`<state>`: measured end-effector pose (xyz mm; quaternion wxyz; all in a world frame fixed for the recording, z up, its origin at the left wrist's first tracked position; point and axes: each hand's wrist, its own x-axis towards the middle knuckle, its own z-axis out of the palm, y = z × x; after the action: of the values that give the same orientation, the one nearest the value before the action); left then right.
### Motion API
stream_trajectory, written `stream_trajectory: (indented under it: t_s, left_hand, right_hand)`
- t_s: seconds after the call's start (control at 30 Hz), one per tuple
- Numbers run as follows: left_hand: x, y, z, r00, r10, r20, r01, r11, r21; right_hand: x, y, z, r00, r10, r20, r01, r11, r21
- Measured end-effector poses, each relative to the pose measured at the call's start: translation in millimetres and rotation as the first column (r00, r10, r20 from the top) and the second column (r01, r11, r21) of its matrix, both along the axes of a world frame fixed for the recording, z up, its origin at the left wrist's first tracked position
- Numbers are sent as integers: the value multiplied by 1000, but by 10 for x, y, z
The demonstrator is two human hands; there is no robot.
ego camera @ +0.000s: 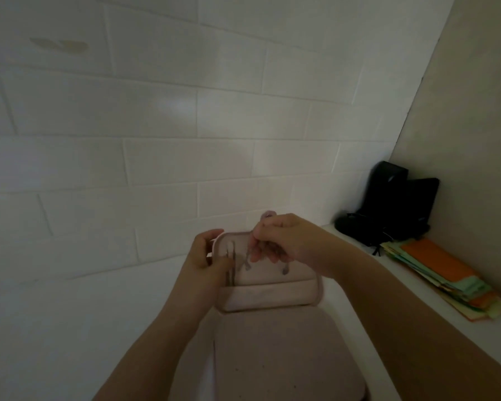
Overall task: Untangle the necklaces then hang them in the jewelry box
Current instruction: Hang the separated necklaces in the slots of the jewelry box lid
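A pale pink jewelry box (272, 296) stands open on the white counter, its lid upright against the tiled wall and its base stretching toward me. Thin necklaces (231, 266) hang down the inside of the lid at its left side. My left hand (206, 256) grips the lid's left edge, thumb over the front near those chains. My right hand (284, 241) is at the lid's top, fingers curled and pinching a necklace (248, 263) whose small pendant dangles below. Another pendant (285, 270) hangs further right. The image is dim and blurred.
A black speaker and pouch (388, 206) stand in the right corner of the counter. A stack of coloured papers (446, 276) lies along the right wall. White tiled wall (156, 140) rises directly behind the box.
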<state>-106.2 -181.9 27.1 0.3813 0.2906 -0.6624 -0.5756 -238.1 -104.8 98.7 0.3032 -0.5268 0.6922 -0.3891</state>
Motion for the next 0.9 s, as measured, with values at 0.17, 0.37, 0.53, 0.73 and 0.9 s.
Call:
stream_trajectory:
  t_s: [0.17, 0.37, 0.53, 0.73, 0.9]
  left_hand:
    - [0, 29, 5, 1000, -3, -4, 2, 1000, -15]
    - [-15, 61, -2, 999, -37, -14, 35, 991, -126]
    - [-66, 47, -75, 999, 11, 33, -2, 962, -272]
    - [-62, 91, -64, 992, 122, -17, -119, 916, -384]
    - [-50, 132, -32, 990, 117, -79, -138, 919, -369]
  right_hand:
    - [-13, 12, 47, 1000, -21, 1, 21, 998, -53]
    - [51, 60, -13, 979, -33, -201, 38, 999, 20]
    - [95, 37, -33, 914, -50, -402, 53, 999, -2]
    - [153, 112, -15, 886, -38, -463, 28, 999, -29]
    - [202, 180, -138, 719, -230, -656, 153, 973, -173]
